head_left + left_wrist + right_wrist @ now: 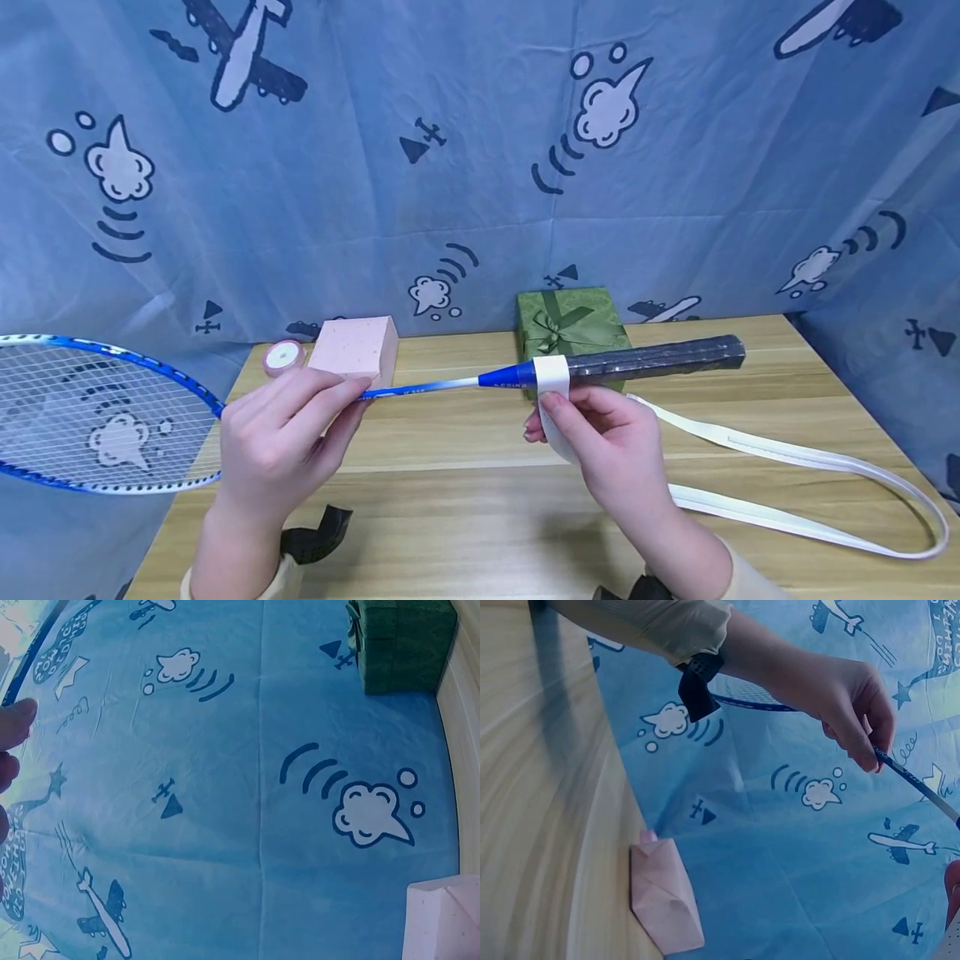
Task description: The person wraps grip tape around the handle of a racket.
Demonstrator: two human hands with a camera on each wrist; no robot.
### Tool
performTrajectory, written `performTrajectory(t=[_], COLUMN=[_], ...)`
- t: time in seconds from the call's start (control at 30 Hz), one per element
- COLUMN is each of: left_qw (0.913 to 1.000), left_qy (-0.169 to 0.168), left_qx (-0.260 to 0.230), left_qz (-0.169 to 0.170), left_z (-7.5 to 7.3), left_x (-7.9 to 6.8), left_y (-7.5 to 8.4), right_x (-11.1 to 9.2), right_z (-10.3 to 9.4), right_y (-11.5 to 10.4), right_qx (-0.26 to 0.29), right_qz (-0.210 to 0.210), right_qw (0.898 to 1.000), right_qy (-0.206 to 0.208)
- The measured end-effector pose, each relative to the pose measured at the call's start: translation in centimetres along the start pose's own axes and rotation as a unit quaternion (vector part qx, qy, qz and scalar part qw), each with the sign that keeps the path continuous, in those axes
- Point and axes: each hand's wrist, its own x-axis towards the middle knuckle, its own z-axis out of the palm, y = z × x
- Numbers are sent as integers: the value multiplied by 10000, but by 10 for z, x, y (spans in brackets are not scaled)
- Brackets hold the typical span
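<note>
A badminton racket (446, 384) spans both hands above a wood-grain table (450, 500), its strung head out past the left hand (281, 437) and its dark handle (660, 358) reaching over and beyond the right hand (622, 442). The left hand pinches the blue-and-white shaft between thumb and fingers, a grip the right wrist view also shows. The right hand sits just below the handle, pinching a white grip strip (552, 372) with the thumb in front and fingers curled behind. That strip crosses over the handle right beside the blue cone (507, 377) and hangs down under the thumb. A long pale loop of strip (795, 455) comes out from behind the right hand, swings wide to the right and returns toward the wrist; the hand hides where it joins. Beyond the left hand stand a pink box (352, 346) and a small tape roll (283, 357), while a ribboned green gift box (573, 321) sits behind the handle
</note>
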Motion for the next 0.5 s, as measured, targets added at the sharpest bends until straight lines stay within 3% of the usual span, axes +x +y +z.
performTrajectory(t=[0.27,0.5], left_qw=[9997,9998], left_qy=[-189,107], left_qx=[124,156], left_qz=[-94,-85], left_z=[-1,1], left_x=[-2,-1], left_y=[0,-1], right_x=[0,0], right_z=[0,1], right_y=[1,0], right_qx=[-39,-112], right_qz=[25,117], right_qw=[10000,9998], right_qy=[-2,-74])
